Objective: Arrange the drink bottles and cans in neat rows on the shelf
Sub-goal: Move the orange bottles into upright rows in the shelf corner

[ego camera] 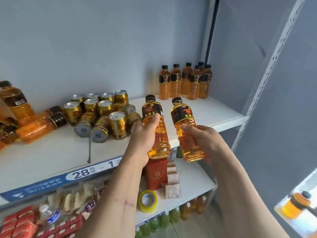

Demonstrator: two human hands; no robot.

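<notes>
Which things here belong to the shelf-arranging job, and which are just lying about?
Job: bottle in left hand; bottle in right hand; standing bottles; gold cans; toppled bottles.
Lying about: tape roll; red box; red packets; water bottle.

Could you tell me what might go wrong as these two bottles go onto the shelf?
1. The standing bottles at the back are packed tight, so a nudge could topple several.
2. The cans are jumbled, some on their sides near the left hand, and may roll.
3. The right hand grips its bottle low, so it could tip.
</notes>
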